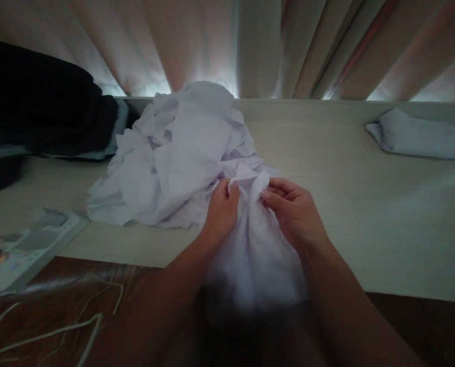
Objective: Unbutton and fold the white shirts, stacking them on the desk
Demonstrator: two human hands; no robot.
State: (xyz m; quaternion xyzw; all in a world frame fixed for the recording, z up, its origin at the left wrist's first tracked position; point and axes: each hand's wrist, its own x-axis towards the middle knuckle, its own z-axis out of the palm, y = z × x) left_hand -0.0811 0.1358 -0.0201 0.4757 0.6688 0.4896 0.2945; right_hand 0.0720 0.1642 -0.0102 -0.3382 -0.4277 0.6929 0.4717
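A length of white cloth (256,250) hangs between my hands and drapes down over the front edge of the pale bench toward me; whether it is a garment I cannot tell. My left hand (224,206) is closed on its upper edge, thumb on top. With thumb and fingers, my right hand (291,206) pinches a bunched fold of the same cloth, a short way to the right. Right behind my left hand rises a large crumpled heap of white cloth (181,153). The lower end of the held piece is blurred.
Pale bench (346,214) runs across the view, against pinkish curtains (197,41). At its right lies a folded white cloth (419,135). Dark folded fabric (40,102) is stacked at the left. A white power strip (40,247) sits at the front left, with cables (78,323) below over the brown floor.
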